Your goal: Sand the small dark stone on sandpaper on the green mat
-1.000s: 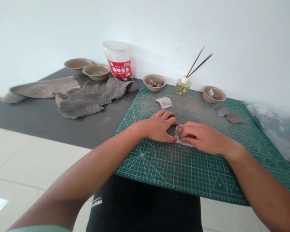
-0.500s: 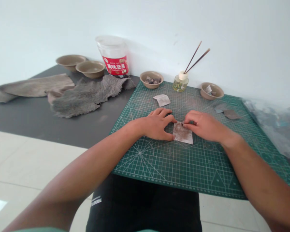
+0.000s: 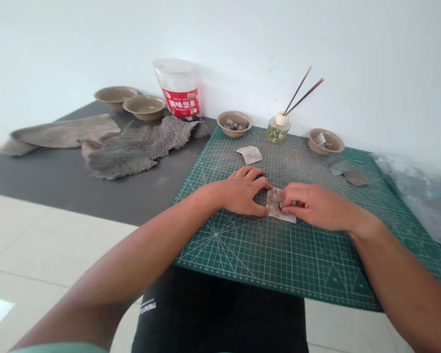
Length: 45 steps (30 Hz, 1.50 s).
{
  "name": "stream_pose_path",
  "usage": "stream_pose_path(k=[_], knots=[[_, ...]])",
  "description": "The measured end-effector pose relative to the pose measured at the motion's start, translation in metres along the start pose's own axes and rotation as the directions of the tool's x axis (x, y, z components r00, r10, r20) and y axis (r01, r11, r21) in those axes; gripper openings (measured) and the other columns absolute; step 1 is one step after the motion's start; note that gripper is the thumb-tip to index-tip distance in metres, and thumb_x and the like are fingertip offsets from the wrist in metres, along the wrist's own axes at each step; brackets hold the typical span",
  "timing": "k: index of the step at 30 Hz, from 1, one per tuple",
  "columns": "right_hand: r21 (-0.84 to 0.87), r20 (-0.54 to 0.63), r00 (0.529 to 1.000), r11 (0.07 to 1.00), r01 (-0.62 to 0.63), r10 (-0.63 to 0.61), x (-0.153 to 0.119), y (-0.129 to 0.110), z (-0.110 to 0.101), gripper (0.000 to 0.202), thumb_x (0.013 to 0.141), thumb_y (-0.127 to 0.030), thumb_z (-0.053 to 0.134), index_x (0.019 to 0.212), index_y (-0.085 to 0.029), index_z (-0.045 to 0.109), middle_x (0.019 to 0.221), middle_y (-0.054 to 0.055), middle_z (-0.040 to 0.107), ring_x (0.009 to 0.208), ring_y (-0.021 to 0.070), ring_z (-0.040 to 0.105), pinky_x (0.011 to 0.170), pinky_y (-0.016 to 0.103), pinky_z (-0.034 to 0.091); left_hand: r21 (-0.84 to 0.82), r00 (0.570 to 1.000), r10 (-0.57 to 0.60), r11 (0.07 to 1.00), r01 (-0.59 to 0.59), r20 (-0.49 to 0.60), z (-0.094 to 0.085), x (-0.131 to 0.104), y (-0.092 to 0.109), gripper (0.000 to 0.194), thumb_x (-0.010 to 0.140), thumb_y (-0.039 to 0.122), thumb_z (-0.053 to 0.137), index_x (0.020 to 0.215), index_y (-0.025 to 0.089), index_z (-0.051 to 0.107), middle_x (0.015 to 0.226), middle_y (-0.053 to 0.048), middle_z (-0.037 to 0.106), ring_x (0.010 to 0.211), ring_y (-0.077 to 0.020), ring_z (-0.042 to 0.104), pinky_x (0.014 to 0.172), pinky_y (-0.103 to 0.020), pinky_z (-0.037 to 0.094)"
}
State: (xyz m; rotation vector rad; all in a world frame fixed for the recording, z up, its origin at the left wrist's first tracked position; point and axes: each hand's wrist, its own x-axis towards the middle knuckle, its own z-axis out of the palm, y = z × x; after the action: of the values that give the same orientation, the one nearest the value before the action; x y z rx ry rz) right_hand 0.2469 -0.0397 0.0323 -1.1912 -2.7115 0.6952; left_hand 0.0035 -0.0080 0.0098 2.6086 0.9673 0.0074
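Observation:
A small white sheet with brown smudges (image 3: 275, 201) lies flat on the green cutting mat (image 3: 238, 255). My left hand (image 3: 244, 191) rests with fingers spread, its thumb and index fingertip at the sheet's left edge. Pinched in my right hand (image 3: 312, 203) is a small dark piece (image 3: 281, 206), pressed against the sheet's right part. Most of that piece is hidden by the fingers. Behind my left hand sits another whitish sheet (image 3: 250, 155), slightly curled.
Along the wall stand a bowl of small stones (image 3: 234, 123), a diffuser bottle (image 3: 278, 128), a bowl with scraps (image 3: 325, 142) and a plastic tub (image 3: 180, 93). Grey hide (image 3: 128, 149) and stacked bowls (image 3: 144, 108) are left. Scraps (image 3: 355, 178) and a plastic bag (image 3: 419, 181) lie right.
My right hand has moved down across the sheet, toward me, with the small piece still pinched. My left hand keeps its place at the sheet's edge. The whole view has shifted slightly.

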Motion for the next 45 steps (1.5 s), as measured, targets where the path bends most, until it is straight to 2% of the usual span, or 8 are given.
stream_pose_path(k=[6, 10, 15, 21, 26, 31, 36, 45], knots=[[-0.085, -0.164, 0.983, 0.992, -0.092, 0.077, 0.001, 0.0035, -0.0005, 0.008, 0.09, -0.024, 0.06, 0.084, -0.022, 0.065, 0.088, 0.003, 0.066, 0.079, 0.019, 0.061, 0.071, 0.032, 0.043, 0.008, 1.0, -0.013, 1.0, 0.013, -0.012, 0.0009, 0.0003, -0.0013, 0.074, 0.08, 0.068, 0.058, 0.142, 0.03, 0.045, 0.16, -0.01, 0.024, 0.15, -0.0352, 0.012, 0.118, -0.055, 0.02], [-0.015, -0.004, 1.0, 1.0, 0.008, -0.008, -0.001, 0.0026, -0.0008, 0.01, 0.091, -0.025, 0.06, 0.082, -0.023, 0.065, 0.088, 0.001, 0.065, 0.081, 0.0173, 0.062, 0.072, 0.03, 0.044, 0.008, 1.0, -0.003, 1.0, 0.003, 0.004, 0.0002, -0.0001, -0.0007, 0.074, 0.081, 0.068, 0.057, 0.142, 0.029, 0.045, 0.16, -0.011, 0.025, 0.151, -0.0338, 0.012, 0.119, -0.054, 0.019], [-0.077, -0.154, 0.988, 0.996, -0.043, 0.031, 0.0031, 0.0042, 0.0018, 0.011, 0.092, -0.022, 0.056, 0.085, -0.022, 0.064, 0.094, 0.004, 0.065, 0.086, 0.0192, 0.061, 0.074, 0.032, 0.044, 0.011, 1.0, -0.003, 1.0, 0.003, -0.013, 0.0009, 0.0008, -0.0014, 0.074, 0.081, 0.068, 0.058, 0.142, 0.029, 0.045, 0.159, -0.011, 0.025, 0.15, -0.0354, 0.012, 0.119, -0.055, 0.02], [-0.005, -0.006, 0.999, 0.999, 0.039, -0.039, 0.0001, -0.0031, 0.0024, 0.01, 0.092, -0.024, 0.058, 0.085, -0.023, 0.065, 0.093, 0.002, 0.065, 0.083, 0.017, 0.061, 0.073, 0.03, 0.044, 0.005, 1.0, -0.004, 1.0, 0.004, 0.005, 0.0003, 0.0009, -0.0006, 0.073, 0.081, 0.067, 0.058, 0.142, 0.029, 0.045, 0.159, -0.01, 0.026, 0.15, -0.0353, 0.012, 0.118, -0.054, 0.02], [-0.088, -0.162, 0.985, 0.993, -0.08, 0.065, 0.0023, 0.0005, 0.0041, 0.01, 0.093, -0.026, 0.057, 0.086, -0.022, 0.065, 0.091, 0.003, 0.065, 0.082, 0.0188, 0.061, 0.073, 0.032, 0.042, 0.004, 1.0, -0.025, 1.0, 0.025, 0.001, -0.0004, 0.0007, 0.0001, 0.073, 0.08, 0.067, 0.059, 0.142, 0.03, 0.045, 0.161, -0.009, 0.024, 0.15, -0.0352, 0.01, 0.119, -0.053, 0.018], [0.009, -0.014, 1.0, 1.0, 0.008, -0.008, 0.0013, -0.0025, 0.0028, 0.013, 0.093, -0.028, 0.059, 0.081, -0.022, 0.064, 0.089, 0.001, 0.064, 0.081, 0.0169, 0.061, 0.073, 0.03, 0.043, 0.005, 1.0, 0.008, 1.0, -0.008, 0.002, -0.0005, 0.0005, -0.0001, 0.074, 0.081, 0.068, 0.057, 0.142, 0.027, 0.046, 0.159, -0.012, 0.027, 0.15, -0.0358, 0.014, 0.118, -0.055, 0.02], [-0.078, -0.176, 0.98, 0.991, -0.109, 0.094, 0.0017, 0.0004, 0.0016, 0.012, 0.093, -0.026, 0.057, 0.085, -0.022, 0.065, 0.09, 0.003, 0.066, 0.084, 0.0192, 0.061, 0.073, 0.031, 0.042, 0.014, 1.0, -0.006, 1.0, 0.006, -0.008, 0.0011, 0.0009, -0.0016, 0.075, 0.08, 0.068, 0.058, 0.143, 0.029, 0.045, 0.16, -0.01, 0.025, 0.15, -0.0361, 0.012, 0.119, -0.054, 0.02], [-0.049, -0.155, 0.984, 0.994, -0.094, 0.085, 0.0032, 0.0016, 0.0, 0.013, 0.094, -0.025, 0.056, 0.086, -0.021, 0.065, 0.09, 0.003, 0.066, 0.082, 0.0179, 0.061, 0.074, 0.03, 0.042, 0.005, 1.0, 0.006, 1.0, -0.006, -0.01, 0.0017, 0.0016, -0.0023, 0.075, 0.081, 0.068, 0.058, 0.143, 0.029, 0.045, 0.159, -0.013, 0.025, 0.15, -0.0366, 0.013, 0.118, -0.056, 0.02]])
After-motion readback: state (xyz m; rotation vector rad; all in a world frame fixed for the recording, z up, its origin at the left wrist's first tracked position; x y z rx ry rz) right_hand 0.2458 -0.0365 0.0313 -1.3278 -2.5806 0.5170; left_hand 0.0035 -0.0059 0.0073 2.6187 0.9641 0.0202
